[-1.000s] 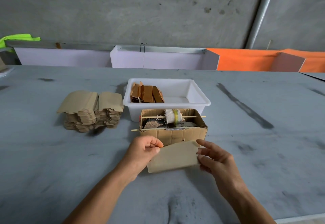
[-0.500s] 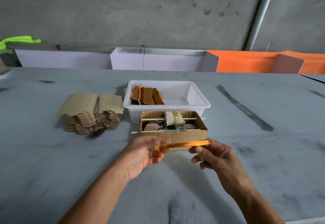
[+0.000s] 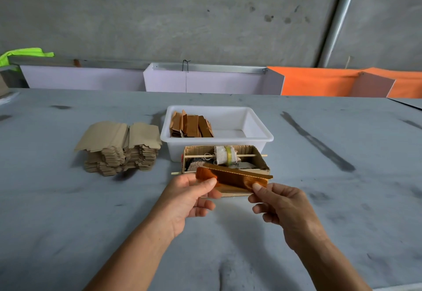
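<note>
Both hands hold one flat card piece [image 3: 230, 177] with a shiny orange-gold face, just in front of a small open cardboard box [image 3: 262, 167]. My left hand [image 3: 187, 199] pinches its left end with thumb on top. My right hand [image 3: 280, 206] pinches its right end. The card is tilted, gold side toward me. Inside the box a thin stick carries a roll of cloth and tape [image 3: 225, 154].
A white plastic tub [image 3: 262, 135] behind the box holds several folded gold-brown pieces [image 3: 191, 126] at its left. A stack of flat tan card blanks [image 3: 118, 149] lies to the left. White and orange panels [image 3: 319, 82] line the grey table's far edge.
The card lay with its plain tan side up a second ago. My hands turned it edge-on, then over, so its gold face shows now, and raised it slightly toward the box.
</note>
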Available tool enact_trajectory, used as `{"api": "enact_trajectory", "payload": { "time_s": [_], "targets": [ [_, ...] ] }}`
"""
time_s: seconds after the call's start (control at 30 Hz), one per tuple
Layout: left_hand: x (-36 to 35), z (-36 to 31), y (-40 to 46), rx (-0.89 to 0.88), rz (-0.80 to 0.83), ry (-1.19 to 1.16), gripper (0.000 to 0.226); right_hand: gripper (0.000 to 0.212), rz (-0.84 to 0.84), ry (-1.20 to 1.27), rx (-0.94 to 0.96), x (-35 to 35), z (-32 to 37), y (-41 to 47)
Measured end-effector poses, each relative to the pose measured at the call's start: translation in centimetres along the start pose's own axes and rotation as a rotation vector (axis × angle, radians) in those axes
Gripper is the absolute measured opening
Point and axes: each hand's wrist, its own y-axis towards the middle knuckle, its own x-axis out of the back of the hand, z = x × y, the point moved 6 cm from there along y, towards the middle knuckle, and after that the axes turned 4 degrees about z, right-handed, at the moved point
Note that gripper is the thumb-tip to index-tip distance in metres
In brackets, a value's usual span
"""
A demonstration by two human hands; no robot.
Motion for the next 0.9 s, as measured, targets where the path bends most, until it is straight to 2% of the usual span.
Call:
{"api": "enact_trajectory", "payload": {
  "time_s": [0.13, 0.4, 0.73, 0.9],
  "targets": [
    [0.1, 0.2, 0.1, 0.038, -0.070, -0.078, 0.009, 0.010, 0.030, 0.030, 0.028, -0.1, 0.4, -0.3],
    [0.0, 0.2, -0.2, 0.091, -0.064, -0.167, 0.009, 0.016, -0.030, 0.021, -0.033, 0.1, 0.5, -0.1],
    [0.5, 0.7, -0.1, 0.107, -0.093, -0.068, 0.010, 0.016, -0.034, -0.012, -0.067, -0.4, 0.7, -0.1],
    [0.5, 1.0, -0.3, 0.062, -0.145, -0.100, 0.008, 0.012, -0.028, -0.048, -0.045, -1.0, 0.4, -0.3]
  ]
}}
